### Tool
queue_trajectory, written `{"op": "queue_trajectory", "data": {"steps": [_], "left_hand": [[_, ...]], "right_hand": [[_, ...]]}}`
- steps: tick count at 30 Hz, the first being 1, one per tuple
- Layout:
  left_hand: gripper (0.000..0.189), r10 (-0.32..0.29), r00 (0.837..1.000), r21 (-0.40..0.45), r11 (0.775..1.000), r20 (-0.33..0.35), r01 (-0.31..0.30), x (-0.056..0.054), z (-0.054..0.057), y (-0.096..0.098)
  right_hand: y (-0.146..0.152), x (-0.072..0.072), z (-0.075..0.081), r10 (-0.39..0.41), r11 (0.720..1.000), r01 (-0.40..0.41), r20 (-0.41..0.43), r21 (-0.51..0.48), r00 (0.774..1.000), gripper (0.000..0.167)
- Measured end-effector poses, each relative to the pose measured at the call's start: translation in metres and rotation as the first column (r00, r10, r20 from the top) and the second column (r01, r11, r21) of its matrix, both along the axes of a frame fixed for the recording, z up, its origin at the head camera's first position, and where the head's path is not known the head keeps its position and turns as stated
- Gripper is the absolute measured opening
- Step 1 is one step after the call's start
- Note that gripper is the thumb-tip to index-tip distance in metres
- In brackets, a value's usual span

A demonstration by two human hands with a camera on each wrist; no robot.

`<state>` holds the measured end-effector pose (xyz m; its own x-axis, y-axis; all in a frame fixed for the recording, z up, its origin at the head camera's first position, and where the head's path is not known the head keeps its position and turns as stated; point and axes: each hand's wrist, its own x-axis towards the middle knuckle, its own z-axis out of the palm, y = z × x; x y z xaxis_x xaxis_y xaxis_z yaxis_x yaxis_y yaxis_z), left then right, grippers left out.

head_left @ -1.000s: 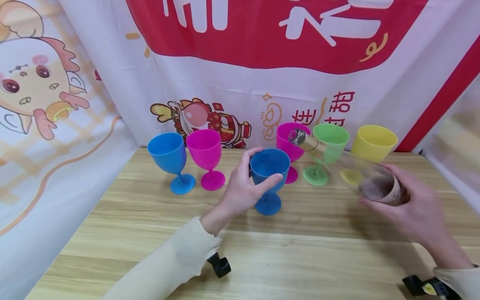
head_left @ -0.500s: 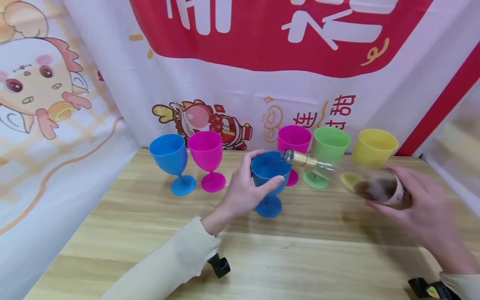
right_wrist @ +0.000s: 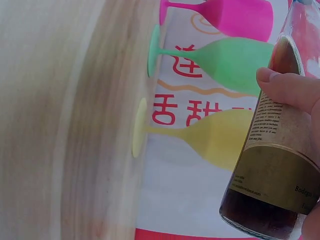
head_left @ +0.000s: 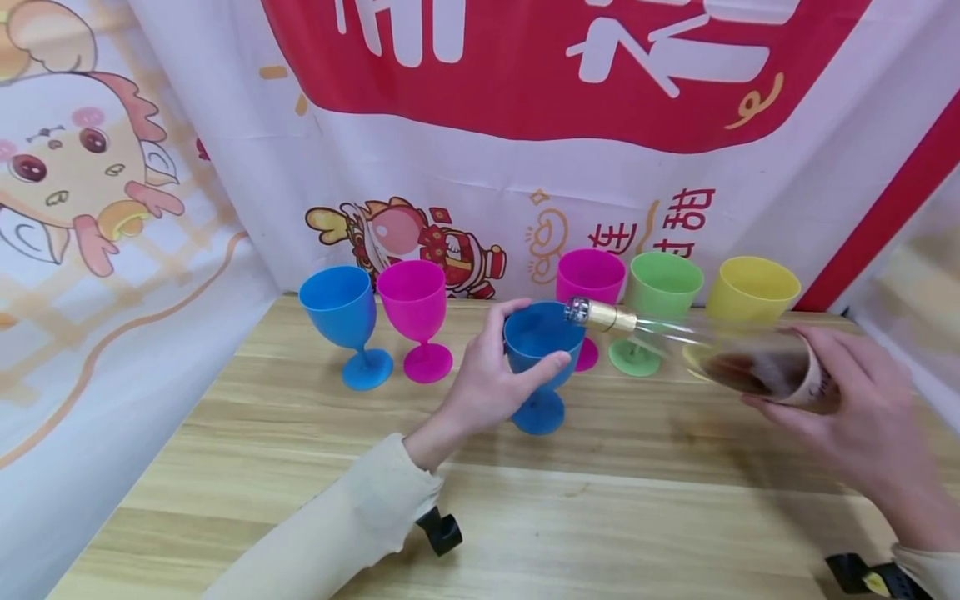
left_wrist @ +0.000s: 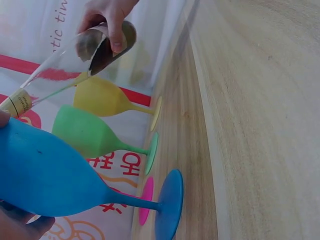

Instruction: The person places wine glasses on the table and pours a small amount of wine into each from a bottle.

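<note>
My left hand (head_left: pixel 487 379) grips the bowl of a blue goblet (head_left: pixel 542 404), thumb at the near side and fingers around the left. The goblet stands upright, its foot on the table. My right hand (head_left: pixel 862 408) holds a clear glass bottle (right_wrist: pixel 265 195) around its labelled lower part. Dark liquid lies toward the bottle's base, which is lower than the neck in the left wrist view. The gold-wrapped bottle neck (head_left: pixel 611 317) points left, with the mouth at the goblet's right rim. Whether liquid is in the goblet cannot be seen.
Along the back of the wooden table (head_left: pixel 600 533) stand another blue goblet (head_left: pixel 341 308), two pink goblets (head_left: pixel 414 304), a green goblet (head_left: pixel 663 287) and a yellow goblet (head_left: pixel 752 287). A printed cloth (head_left: pixel 465 175) hangs behind them.
The bottle's neck has moved left and down, from right of the blue goblet to its rim. My left hand and the goblet have stayed in place.
</note>
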<state>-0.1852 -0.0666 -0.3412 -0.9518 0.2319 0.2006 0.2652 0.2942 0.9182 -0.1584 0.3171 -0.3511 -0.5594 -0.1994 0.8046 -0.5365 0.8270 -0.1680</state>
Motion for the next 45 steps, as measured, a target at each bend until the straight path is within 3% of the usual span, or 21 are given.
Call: {"op": "queue_trajectory", "data": {"steps": [12, 29, 32, 39, 45], "left_hand": [[0.079, -0.004, 1.0, 0.01, 1.0, -0.012, 0.005, -0.001, -0.002, -0.001], [0.08, -0.008, 1.0, 0.019, 1.0, -0.021, 0.009, 0.0, -0.003, -0.001], [0.08, -0.006, 1.0, 0.02, 1.0, -0.026, 0.007, 0.0, -0.003, 0.0], [0.078, -0.01, 1.0, 0.029, 1.0, -0.027, 0.011, 0.0, -0.003, 0.0], [0.078, -0.009, 1.0, 0.031, 0.999, -0.026, 0.01, 0.0, -0.003, 0.001]], "right_hand": [[0.002, 0.004, 0.009, -0.039, 0.998, 0.042, -0.058, 0.049, 0.998, 0.102], [0.006, 0.01, 0.016, -0.086, 0.989, 0.091, -0.043, 0.119, 0.995, 0.107], [0.005, 0.01, 0.018, -0.099, 0.988, 0.106, -0.073, 0.109, 0.992, 0.105], [0.003, 0.011, 0.023, -0.068, 0.993, 0.079, -0.122, 0.088, 0.99, 0.099], [0.005, 0.012, 0.026, -0.06, 0.991, 0.071, -0.105, 0.11, 0.993, 0.099]]}}
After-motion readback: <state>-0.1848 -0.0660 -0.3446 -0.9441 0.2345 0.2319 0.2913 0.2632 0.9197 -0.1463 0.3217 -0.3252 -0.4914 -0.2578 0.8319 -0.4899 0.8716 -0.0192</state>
